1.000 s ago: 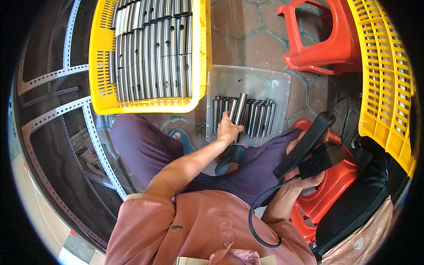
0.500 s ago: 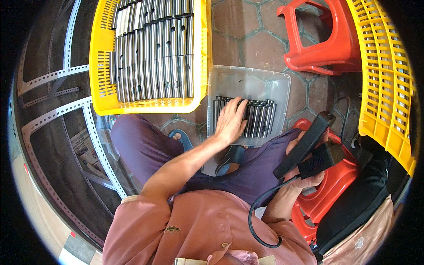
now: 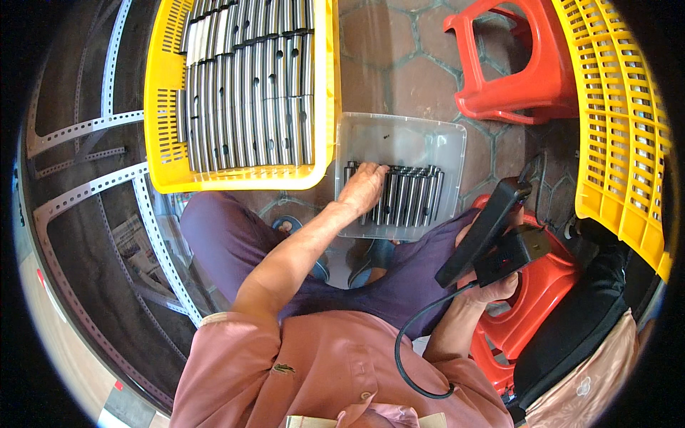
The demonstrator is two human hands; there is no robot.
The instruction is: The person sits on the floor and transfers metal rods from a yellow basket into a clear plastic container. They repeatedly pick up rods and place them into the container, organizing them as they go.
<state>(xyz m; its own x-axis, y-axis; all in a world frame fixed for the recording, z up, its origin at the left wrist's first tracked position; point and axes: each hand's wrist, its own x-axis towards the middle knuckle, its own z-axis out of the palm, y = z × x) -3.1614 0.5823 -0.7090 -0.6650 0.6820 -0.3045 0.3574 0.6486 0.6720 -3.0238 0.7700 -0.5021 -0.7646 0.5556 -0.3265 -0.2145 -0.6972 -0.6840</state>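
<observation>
Left hand (image 3: pixel 362 189), fingers curled, over metal cylinders (image 3: pixel 408 197) in clear bin (image 3: pixel 414 146); whether it grips one, I cannot tell. Right hand (image 3: pixel 497 289) holds black corded device (image 3: pixel 510 255).

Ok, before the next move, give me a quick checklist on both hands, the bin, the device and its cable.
1. Left hand at the metal rods: ok, over the left part of the group.
2. Left hand's grip on a rod: cannot tell, the hand itself hides it.
3. Clear bin upright: ok.
4. Black device held: ok, in the right hand.
5. Cable away from the bin: ok, it loops over the shirt.
</observation>
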